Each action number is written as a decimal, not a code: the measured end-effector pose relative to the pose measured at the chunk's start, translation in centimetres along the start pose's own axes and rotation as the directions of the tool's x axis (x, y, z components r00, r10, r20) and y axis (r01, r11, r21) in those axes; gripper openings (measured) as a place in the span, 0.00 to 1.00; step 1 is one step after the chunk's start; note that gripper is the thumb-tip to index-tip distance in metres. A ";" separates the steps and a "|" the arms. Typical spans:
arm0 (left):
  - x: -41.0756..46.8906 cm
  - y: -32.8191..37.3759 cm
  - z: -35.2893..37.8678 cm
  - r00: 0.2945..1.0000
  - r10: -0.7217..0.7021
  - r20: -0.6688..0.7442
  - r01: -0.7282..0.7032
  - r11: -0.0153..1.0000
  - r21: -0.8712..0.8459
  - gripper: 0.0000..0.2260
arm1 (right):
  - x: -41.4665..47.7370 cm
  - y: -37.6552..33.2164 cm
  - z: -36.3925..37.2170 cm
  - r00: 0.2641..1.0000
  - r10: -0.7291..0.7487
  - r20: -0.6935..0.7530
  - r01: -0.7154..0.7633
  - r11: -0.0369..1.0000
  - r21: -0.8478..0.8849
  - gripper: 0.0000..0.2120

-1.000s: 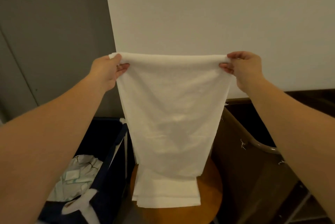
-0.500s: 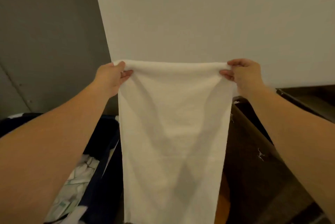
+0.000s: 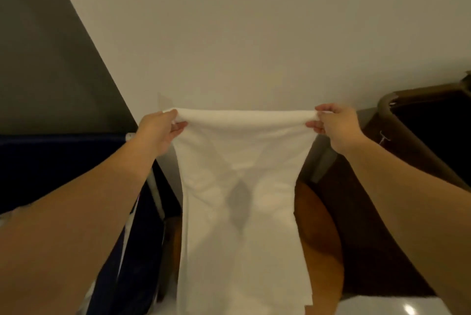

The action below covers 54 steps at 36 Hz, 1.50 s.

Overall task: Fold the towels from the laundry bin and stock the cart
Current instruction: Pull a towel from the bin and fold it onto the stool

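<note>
Pale wall [image 3: 254, 34] fills the background, with the dark bin [image 3: 63, 161] at my left and the brown cart [image 3: 407, 141] at my right. Between them I hold the towel [image 3: 242, 225] up by its top edge so it hangs flat above the stool [image 3: 321, 238], ready, I judge, for folding. My left hand [image 3: 158, 133] and right hand [image 3: 334, 126] each pinch a top corner between thumb and curled fingers [image 3: 181, 126].

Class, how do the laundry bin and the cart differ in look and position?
The laundry bin is dark blue; the cart is brown. The bin stands left of the held towel, the cart right. The bin looks like fabric; the cart looks rigid, with a rounded rim. Both run off the picture.
</note>
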<state>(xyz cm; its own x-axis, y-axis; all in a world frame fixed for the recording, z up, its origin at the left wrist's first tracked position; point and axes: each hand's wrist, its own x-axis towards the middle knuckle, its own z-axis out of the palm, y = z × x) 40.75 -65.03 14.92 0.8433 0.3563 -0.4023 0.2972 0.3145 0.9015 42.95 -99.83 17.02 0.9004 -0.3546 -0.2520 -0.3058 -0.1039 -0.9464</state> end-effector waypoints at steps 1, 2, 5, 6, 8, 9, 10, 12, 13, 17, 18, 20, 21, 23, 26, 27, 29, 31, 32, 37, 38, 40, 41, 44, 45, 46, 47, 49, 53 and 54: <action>0.4 -0.9 -0.2 1.000 -0.027 -0.010 0.027 1.000 -0.005 0.17 | 0.5 1.1 0.2 1.000 0.017 -0.012 -0.017 1.000 -0.019 0.08; 0.7 -1.9 -0.3 0.999 -0.050 -0.016 0.050 0.999 -0.006 0.17 | 0.9 2.2 0.4 0.999 0.035 -0.022 -0.035 0.999 -0.034 0.07; 0.7 -4.8 -0.7 0.995 -0.099 -0.025 0.098 0.995 -0.020 0.13 | 1.0 4.9 0.4 0.994 0.098 -0.041 -0.100 0.992 -0.073 0.04; 0.3 -5.8 -0.9 0.993 -0.112 -0.029 0.111 0.993 -0.028 0.12 | 0.9 5.8 0.4 0.992 0.117 -0.043 -0.120 0.989 -0.082 0.04; -0.8 -7.6 -1.2 0.991 -0.131 -0.041 0.129 0.991 -0.047 0.11 | 0.3 7.4 0.0 0.987 0.154 -0.046 -0.158 0.984 -0.085 0.05; -1.5 -8.4 -1.4 0.989 -0.141 -0.053 0.138 0.989 -0.055 0.13 | -0.2 8.1 -0.3 0.984 0.171 -0.050 -0.175 0.981 -0.088 0.04; -2.2 -9.2 -1.6 0.986 -0.153 -0.069 0.149 0.987 -0.059 0.14 | -0.6 8.8 -0.7 0.981 0.186 -0.054 -0.190 0.977 -0.093 0.04; -3.9 -10.7 -2.3 0.980 -0.171 -0.100 0.164 0.984 -0.067 0.16 | -1.7 10.2 -1.5 0.977 0.208 -0.048 -0.212 0.972 -0.105 0.06; -4.7 -11.5 -2.7 0.977 -0.183 -0.113 0.175 0.982 -0.071 0.17 | -2.3 10.9 -2.0 0.975 0.220 -0.041 -0.223 0.968 -0.111 0.07; -8.6 -14.8 -4.5 0.960 -0.233 -0.154 0.230 0.972 -0.039 0.17 | -5.5 13.7 -4.3 0.965 0.261 0.009 -0.256 0.951 -0.171 0.07; -9.6 -15.7 -5.0 0.959 -0.241 -0.152 0.241 0.970 -0.021 0.16 | -6.4 14.5 -4.9 0.962 0.271 0.022 -0.261 0.945 -0.198 0.06; -11.7 -17.5 -5.7 0.954 -0.259 -0.149 0.264 0.964 0.013 0.14 | -8.1 16.2 -6.1 0.953 0.301 0.041 -0.281 0.925 -0.255 0.05; -12.8 -18.4 -6.1 0.952 -0.265 -0.152 0.273 0.961 0.033 0.13 | -8.9 17.1 -6.7 0.947 0.316 0.053 -0.289 0.916 -0.279 0.05; -14.3 -20.3 -6.7 0.947 -0.275 -0.168 0.289 0.955 0.070 0.12 | -10.2 18.8 -7.7 0.940 0.329 0.087 -0.285 0.900 -0.331 0.06; -15.7 -23.2 -7.8 0.930 -0.312 -0.192 0.336 0.936 0.105 0.16 | -11.8 21.3 -8.8 0.928 0.348 0.132 -0.275 0.881 -0.384 0.07; -16.1 -24.1 -8.2 0.926 -0.320 -0.200 0.347 0.930 0.118 0.16 | -12.2 22.1 -9.0 0.925 0.355 0.137 -0.277 0.875 -0.397 0.08; -16.7 -25.8 -8.7 0.916 -0.337 -0.215 0.371 0.919 0.138 0.16 | -12.8 23.6 -9.4 0.918 0.370 0.144 -0.279 0.859 -0.430 0.09; -17.1 -27.1 -9.2 0.911 -0.349 -0.222 0.387 0.909 0.158 0.15 | -13.1 25.3 -9.6 0.912 0.380 0.155 -0.268 0.837 -0.476 0.10; -17.2 -27.8 -9.3 0.909 -0.349 -0.229 0.390 0.905 0.170 0.14 | -13.2 26.1 -9.7 0.907 0.390 0.161 -0.262 0.820 -0.508 0.10; -16.6 -31.7 -10.6 0.883 -0.379 -0.276 0.456 0.830 0.322 0.12 | -13.3 31.1 -9.6 0.871 0.465 0.159 -0.221 0.660 -0.718 0.13; -16.5 -32.6 -11.0 0.875 -0.396 -0.277 0.478 0.798 0.368 0.12 | -13.3 32.0 -9.5 0.856 0.493 0.157 -0.225 0.627 -0.746 0.12; -16.0 -34.0 -11.7 0.863 -0.423 -0.276 0.505 0.733 0.456 0.11 | -13.2 33.7 -9.1 0.826 0.542 0.151 -0.236 0.577 -0.782 0.10; -15.8 -34.6 -12.0 0.859 -0.428 -0.280 0.512 0.710 0.484 0.10 | -13.0 34.3 -8.9 0.815 0.558 0.155 -0.234 0.561 -0.794 0.09; -14.3 -35.4 -12.2 0.876 -0.388 -0.286 0.481 0.656 0.582 0.06 | -11.8 35.6 -7.8 0.821 0.547 0.163 -0.217 0.563 -0.798 0.04; -13.5 -35.6 -12.3 0.891 -0.359 -0.277 0.451 0.642 0.620 0.07 | -11.2 35.9 -7.3 0.828 0.537 0.163 -0.212 0.569 -0.795 0.03; -12.6 -35.7 -12.4 0.906 -0.332 -0.264 0.421 0.627 0.655 0.09 | -10.4 36.3 -6.8 0.837 0.526 0.148 -0.215 0.566 -0.796 0.03; -11.6 -35.8 -12.4 0.920 -0.300 -0.254 0.390 0.618 0.683 0.12 | -9.6 36.7 -6.2 0.853 0.502 0.140 -0.201 0.565 -0.801 0.04; -9.3 -36.1 -12.5 0.940 -0.238 -0.244 0.340 0.604 0.721 0.16 | -8.1 36.4 -4.8 0.888 0.444 0.120 -0.163 0.547 -0.821 0.07; -4.2 -36.1 -11.6 0.965 -0.145 -0.220 0.261 0.643 0.720 0.22 | -4.7 35.9 -1.7 0.903 0.424 0.062 -0.253 0.644 -0.722 0.26; -3.0 -35.8 -11.1 0.968 -0.124 -0.216 0.243 0.664 0.707 0.24 | -3.8 35.9 -1.0 0.908 0.416 0.053 -0.260 0.657 -0.707 0.31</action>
<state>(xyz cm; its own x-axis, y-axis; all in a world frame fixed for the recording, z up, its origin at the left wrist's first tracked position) 22.62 -67.55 -17.96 0.6830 0.4965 -0.5358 0.7188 -0.3265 0.6137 28.25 -103.11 -15.76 0.7065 -0.3162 -0.6332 -0.6541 -0.6333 -0.4136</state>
